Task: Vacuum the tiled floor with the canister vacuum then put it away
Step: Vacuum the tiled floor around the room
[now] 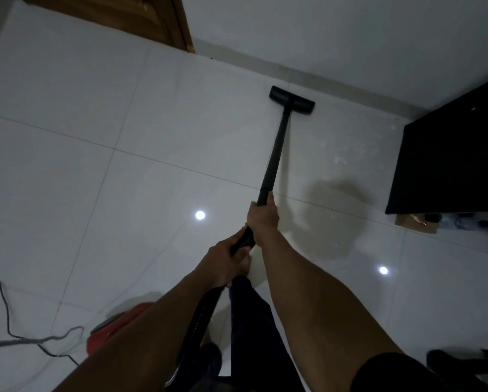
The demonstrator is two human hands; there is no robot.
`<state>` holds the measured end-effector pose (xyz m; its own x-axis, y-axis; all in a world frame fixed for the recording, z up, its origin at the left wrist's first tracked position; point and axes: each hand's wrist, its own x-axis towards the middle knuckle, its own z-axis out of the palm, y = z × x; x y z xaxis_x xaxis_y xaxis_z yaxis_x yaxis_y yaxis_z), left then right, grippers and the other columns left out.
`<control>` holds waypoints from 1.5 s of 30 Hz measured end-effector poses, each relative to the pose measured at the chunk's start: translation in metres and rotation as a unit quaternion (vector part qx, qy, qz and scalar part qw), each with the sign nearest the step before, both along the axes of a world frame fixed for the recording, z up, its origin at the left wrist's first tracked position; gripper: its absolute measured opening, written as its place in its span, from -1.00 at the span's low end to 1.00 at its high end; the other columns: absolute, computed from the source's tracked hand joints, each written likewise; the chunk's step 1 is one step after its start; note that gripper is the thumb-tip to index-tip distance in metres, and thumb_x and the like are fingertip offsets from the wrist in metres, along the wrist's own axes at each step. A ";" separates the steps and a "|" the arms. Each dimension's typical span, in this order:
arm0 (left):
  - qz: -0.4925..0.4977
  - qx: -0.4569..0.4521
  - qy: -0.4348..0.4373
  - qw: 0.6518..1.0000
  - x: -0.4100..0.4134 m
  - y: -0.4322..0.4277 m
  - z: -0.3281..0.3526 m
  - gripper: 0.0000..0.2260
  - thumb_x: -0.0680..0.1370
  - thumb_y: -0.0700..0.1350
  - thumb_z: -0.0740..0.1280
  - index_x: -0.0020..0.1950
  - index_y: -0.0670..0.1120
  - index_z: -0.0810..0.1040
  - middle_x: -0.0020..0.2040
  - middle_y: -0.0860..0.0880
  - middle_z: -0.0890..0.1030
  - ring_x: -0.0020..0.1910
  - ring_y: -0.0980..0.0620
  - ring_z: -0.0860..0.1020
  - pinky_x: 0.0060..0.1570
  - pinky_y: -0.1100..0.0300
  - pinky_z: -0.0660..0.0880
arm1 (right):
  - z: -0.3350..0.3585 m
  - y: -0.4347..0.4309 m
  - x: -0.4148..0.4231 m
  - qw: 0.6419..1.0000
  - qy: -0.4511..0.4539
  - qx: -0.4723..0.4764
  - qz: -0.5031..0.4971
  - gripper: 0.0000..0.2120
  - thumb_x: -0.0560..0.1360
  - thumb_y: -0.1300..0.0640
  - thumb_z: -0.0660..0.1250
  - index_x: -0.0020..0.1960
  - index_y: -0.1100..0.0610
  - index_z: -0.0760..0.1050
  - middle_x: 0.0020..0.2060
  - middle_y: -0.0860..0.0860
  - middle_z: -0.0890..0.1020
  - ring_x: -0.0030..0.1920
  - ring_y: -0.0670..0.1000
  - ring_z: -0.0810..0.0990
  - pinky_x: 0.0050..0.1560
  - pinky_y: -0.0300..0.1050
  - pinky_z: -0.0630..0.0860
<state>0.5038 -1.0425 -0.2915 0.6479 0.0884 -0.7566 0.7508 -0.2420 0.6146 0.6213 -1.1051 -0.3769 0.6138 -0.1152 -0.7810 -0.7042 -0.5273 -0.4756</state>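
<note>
Black wand (275, 148) in left hand (226, 261), right hand (262, 217); nozzle (292, 103) near wall (350, 38).

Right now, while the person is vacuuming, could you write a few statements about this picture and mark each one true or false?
1. The right hand grips the wand, and the left hand grips the handle behind it. True.
2. The floor head rests on a carpet. False: it rests on the white tiled floor, near the wall.
3. The red canister stands on the floor at the person's left. True.
4. The left hand is nearer the floor head than the right hand. False: the right hand is nearer.
</note>
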 end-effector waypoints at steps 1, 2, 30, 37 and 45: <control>0.000 -0.005 0.002 1.000 -0.014 -0.002 0.004 -0.54 0.69 0.02 0.19 0.58 0.18 0.17 -0.25 0.13 0.50 -0.54 0.26 0.49 -0.48 0.41 0.41 | 0.002 -0.002 -0.015 1.000 0.001 -0.002 0.004 -0.39 0.62 0.04 0.22 0.60 -0.15 0.06 0.20 0.07 0.58 0.01 0.14 0.66 -0.01 0.06 0.66; -0.001 -0.009 0.003 1.000 -0.029 -0.003 0.009 -0.54 0.69 0.02 0.19 0.57 0.18 0.18 -0.26 0.12 0.50 -0.56 0.24 0.49 -0.49 0.35 0.43 | 0.003 -0.005 -0.031 1.000 0.002 -0.002 0.006 -0.39 0.62 0.04 0.22 0.60 -0.16 0.05 0.20 0.08 0.58 0.02 0.15 0.66 0.01 0.09 0.66; -0.108 0.028 -0.055 0.992 -0.503 -0.180 0.054 -0.53 0.66 0.17 0.16 0.55 0.34 0.13 0.29 -0.25 0.52 0.10 -0.15 0.63 0.11 0.03 0.60 | 0.098 -0.205 -0.503 1.000 -0.011 -0.005 0.010 -0.42 0.65 0.02 0.19 0.61 -0.10 0.06 0.31 0.09 0.53 0.15 0.12 0.58 -0.03 -0.10 0.51; -0.123 0.004 -0.049 0.991 -0.621 -0.267 0.057 -0.52 0.63 0.27 0.14 0.54 0.38 0.11 0.44 -0.45 0.30 0.30 -0.54 0.37 0.31 -0.22 0.43 | 0.099 -0.295 -0.618 1.000 -0.029 0.004 0.004 -0.45 0.67 -0.03 0.15 0.61 -0.10 0.08 0.29 0.07 0.54 0.10 0.08 0.59 0.03 -0.08 0.53; -0.114 -0.012 -0.059 0.992 -0.737 -0.300 0.068 -0.62 0.64 0.19 0.19 0.42 0.47 0.19 0.13 -0.03 0.67 -0.13 0.13 0.62 -0.18 0.22 0.60 | 0.098 -0.335 -0.741 1.000 -0.009 -0.009 -0.006 -0.44 0.67 -0.01 0.16 0.61 -0.10 0.06 0.26 0.08 0.56 -0.01 0.02 0.56 -0.08 -0.13 0.51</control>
<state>-0.2332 -1.3423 -0.2238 0.7333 -0.0880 -0.6742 0.6006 -0.3810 0.7030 -0.1200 -1.4400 -0.2785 0.6267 -0.1358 -0.7674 -0.7013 -0.5276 -0.4793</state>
